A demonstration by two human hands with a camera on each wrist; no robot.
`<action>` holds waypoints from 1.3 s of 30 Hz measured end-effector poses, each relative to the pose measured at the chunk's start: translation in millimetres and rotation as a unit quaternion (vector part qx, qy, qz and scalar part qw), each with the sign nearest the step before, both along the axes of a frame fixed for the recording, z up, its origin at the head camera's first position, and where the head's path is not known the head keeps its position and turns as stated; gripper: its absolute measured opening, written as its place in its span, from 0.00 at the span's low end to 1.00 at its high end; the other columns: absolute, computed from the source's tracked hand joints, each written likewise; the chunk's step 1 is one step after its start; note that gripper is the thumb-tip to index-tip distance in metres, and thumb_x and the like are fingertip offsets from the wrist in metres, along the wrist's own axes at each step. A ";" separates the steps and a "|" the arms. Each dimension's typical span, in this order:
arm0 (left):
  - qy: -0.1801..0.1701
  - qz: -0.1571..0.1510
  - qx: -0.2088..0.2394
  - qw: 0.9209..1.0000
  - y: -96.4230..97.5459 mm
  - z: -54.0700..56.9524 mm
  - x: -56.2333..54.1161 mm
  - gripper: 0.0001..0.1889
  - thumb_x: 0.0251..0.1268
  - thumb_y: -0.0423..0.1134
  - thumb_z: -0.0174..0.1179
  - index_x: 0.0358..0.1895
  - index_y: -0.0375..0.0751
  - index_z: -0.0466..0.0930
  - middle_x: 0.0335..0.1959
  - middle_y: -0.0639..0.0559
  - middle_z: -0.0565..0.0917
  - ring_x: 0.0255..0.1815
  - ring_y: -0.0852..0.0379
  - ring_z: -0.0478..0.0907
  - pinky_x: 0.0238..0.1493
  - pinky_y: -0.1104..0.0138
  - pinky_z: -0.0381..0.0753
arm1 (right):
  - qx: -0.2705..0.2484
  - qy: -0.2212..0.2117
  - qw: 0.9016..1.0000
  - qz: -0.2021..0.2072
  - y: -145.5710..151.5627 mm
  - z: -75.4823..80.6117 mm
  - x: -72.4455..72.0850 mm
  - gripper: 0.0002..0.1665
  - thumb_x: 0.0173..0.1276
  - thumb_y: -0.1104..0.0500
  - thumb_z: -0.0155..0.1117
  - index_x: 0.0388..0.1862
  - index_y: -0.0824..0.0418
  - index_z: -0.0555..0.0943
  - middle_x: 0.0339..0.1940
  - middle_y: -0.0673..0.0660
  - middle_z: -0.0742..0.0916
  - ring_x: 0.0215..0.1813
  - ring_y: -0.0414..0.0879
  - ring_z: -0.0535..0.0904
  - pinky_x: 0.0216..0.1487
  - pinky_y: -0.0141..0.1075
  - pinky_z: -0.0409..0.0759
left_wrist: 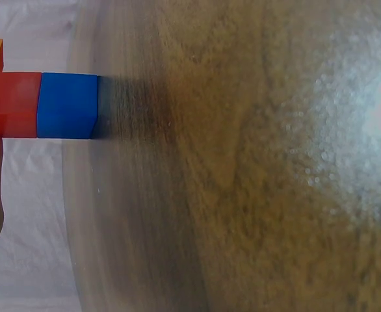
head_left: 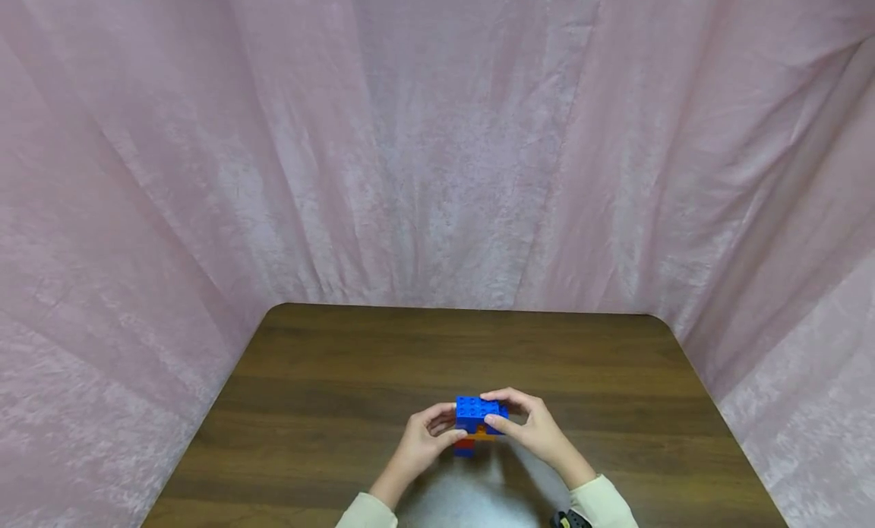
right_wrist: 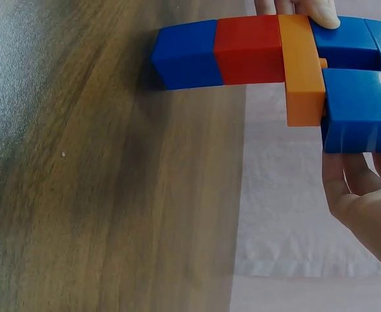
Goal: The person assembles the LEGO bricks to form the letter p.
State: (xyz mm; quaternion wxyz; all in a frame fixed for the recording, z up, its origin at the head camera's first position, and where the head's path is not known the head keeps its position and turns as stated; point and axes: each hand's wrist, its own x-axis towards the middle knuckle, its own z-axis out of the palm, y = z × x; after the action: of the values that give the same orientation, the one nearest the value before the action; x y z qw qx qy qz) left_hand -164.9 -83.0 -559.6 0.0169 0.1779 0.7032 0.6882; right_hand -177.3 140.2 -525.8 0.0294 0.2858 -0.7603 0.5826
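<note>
A stack of toy building bricks stands upright on the table between both hands. At its base is a blue brick [left_wrist: 68,105], with a red brick [right_wrist: 249,50] above it. An orange brick [right_wrist: 302,71] lies across the red one. Over that sit two blue bricks with a gap between them, topped by a studded blue brick [head_left: 472,408]. My left hand [head_left: 422,437] holds the upper stack from the left, thumb in front. With thumb in front and fingers behind, my right hand [head_left: 536,429] grips the blue upper part at its right end.
The brown wooden table [head_left: 328,376] has rounded far corners. Pink curtains [head_left: 451,171] hang behind it and along both sides. A bright reflection lies on the tabletop near the front, between the forearms. A dark band is on the right wrist.
</note>
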 end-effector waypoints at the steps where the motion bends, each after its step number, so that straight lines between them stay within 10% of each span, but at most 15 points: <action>1: -0.003 -0.001 0.001 1.000 0.0 3.4 1.3 0.17 0.57 0.24 0.65 0.50 0.24 0.77 0.47 0.28 0.81 0.51 0.34 0.79 0.54 0.48 0.77 | -0.004 -0.001 1.000 0.002 0.3 -1.3 -0.5 0.16 0.64 0.68 0.65 0.51 0.63 0.81 0.48 0.60 0.86 0.46 0.48 0.82 0.47 0.37 0.82; 6: -0.014 -0.004 0.007 1.000 -0.4 9.6 3.6 0.17 0.57 0.23 0.65 0.51 0.24 0.77 0.48 0.28 0.81 0.51 0.34 0.78 0.55 0.50 0.77 | -0.007 -0.008 1.000 0.005 0.8 -2.2 -1.3 0.16 0.65 0.67 0.65 0.52 0.62 0.81 0.49 0.59 0.86 0.47 0.46 0.82 0.48 0.37 0.82; 13: -0.017 0.002 0.012 1.000 -1.4 -19.6 -9.8 0.18 0.57 0.25 0.66 0.52 0.27 0.77 0.49 0.31 0.81 0.51 0.44 0.80 0.57 0.52 0.77 | 0.010 -0.001 1.000 -0.001 3.2 -3.8 -0.5 0.19 0.67 0.67 0.63 0.57 0.63 0.78 0.54 0.58 0.84 0.52 0.47 0.80 0.52 0.37 0.80; 39: -0.018 -0.017 0.007 1.000 -14.7 -29.1 -4.8 0.19 0.59 0.28 0.65 0.54 0.26 0.76 0.49 0.30 0.81 0.51 0.48 0.80 0.54 0.54 0.79 | -0.085 -0.011 0.996 0.020 25.4 -23.6 10.8 0.21 0.65 0.74 0.61 0.56 0.77 0.72 0.51 0.74 0.80 0.52 0.46 0.81 0.54 0.35 0.81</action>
State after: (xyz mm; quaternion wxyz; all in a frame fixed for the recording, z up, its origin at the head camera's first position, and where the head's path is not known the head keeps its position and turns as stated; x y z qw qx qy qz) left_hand -169.8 -97.7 -588.7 0.0404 0.1774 0.6949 0.6957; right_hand -166.4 165.7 -549.3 0.0333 0.2912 -0.7023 0.6487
